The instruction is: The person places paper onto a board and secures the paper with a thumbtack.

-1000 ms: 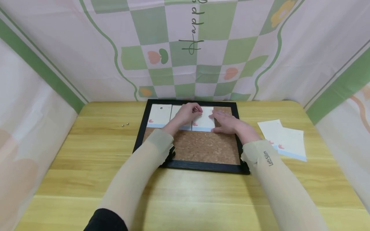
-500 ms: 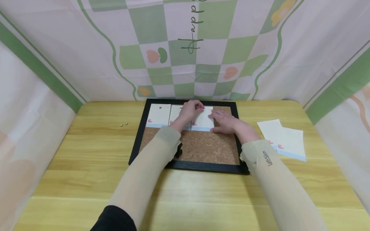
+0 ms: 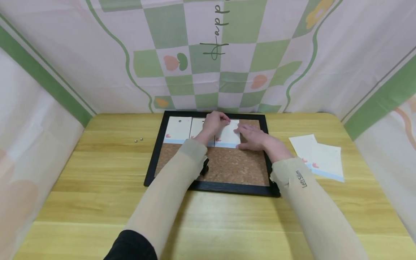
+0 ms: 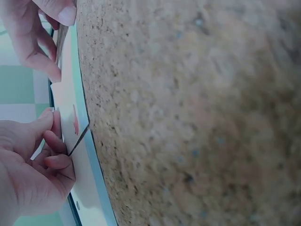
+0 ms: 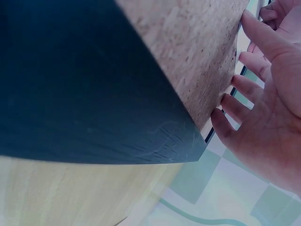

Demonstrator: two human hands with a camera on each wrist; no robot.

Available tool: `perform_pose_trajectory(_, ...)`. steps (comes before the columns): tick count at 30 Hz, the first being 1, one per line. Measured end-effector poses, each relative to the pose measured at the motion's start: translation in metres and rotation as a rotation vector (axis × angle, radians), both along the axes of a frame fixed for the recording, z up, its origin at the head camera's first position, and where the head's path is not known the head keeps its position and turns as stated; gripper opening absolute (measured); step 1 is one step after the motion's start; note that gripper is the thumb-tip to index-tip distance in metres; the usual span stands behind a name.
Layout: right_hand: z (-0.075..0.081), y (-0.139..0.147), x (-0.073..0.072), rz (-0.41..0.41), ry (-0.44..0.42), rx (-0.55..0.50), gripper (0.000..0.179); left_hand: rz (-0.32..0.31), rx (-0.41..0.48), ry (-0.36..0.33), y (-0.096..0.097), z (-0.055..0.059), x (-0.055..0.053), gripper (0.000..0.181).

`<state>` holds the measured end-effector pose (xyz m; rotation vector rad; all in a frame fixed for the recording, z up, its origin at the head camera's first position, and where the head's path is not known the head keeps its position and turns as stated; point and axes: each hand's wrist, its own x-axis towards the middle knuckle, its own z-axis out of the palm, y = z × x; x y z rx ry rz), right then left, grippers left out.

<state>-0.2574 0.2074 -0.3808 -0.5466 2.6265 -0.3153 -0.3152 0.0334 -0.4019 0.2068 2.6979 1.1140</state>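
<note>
Nearest, two long beige sleeves [image 3: 169, 187] are stretched forward over a yellow wood-grained table [image 3: 221, 220]. Beyond the cuffs a black rectangular frame [image 3: 227, 187] is laid flat, filled with speckled brown cork [image 3: 237, 168]. Off to the right, two loose white paper cards with blue lower strips [image 3: 328, 159] are overlapped on the wood; off to the left, two tiny silver studs [image 3: 141, 139] are seen close together.

And here, on the upper cork, is the rightmost white card of a row [image 3: 229, 137]! Its right edge is touched by the right hand [image 3: 253, 138], fingers spread, nothing gripped. Its top is being worked by the left hand [image 3: 212, 126]: fingers curled, thumb and forefinger brought together, though whether anything is pinched cannot be told. The middle white card [image 3: 196, 131] is partly covered by that hand; the leftmost white card [image 3: 177, 131] is topped by a dark round dot [image 3: 180, 121]. Farthest back, a green-and-white checked curtain [image 3: 206, 85] is hung.
</note>
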Motion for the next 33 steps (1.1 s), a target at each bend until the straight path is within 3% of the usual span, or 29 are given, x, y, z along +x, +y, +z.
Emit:
perform_pose_trajectory(9, -0.001, 0.001, 0.0, -0.007, -0.006, 0.004, 0.063, 0.037, -0.018, 0.021, 0.006, 0.001, 0.0, 0.014)
perform_pose_trajectory(23, 0.001, -0.001, 0.001, -0.012, -0.009, 0.0, 0.064, 0.058, 0.019, -0.031, 0.006, 0.001, -0.001, 0.016)
perform_pose_trajectory(33, 0.003, -0.001, 0.003, -0.004, 0.006, -0.002, 0.064, 0.098, -0.027, 0.021, 0.011, 0.005, 0.001, 0.014)
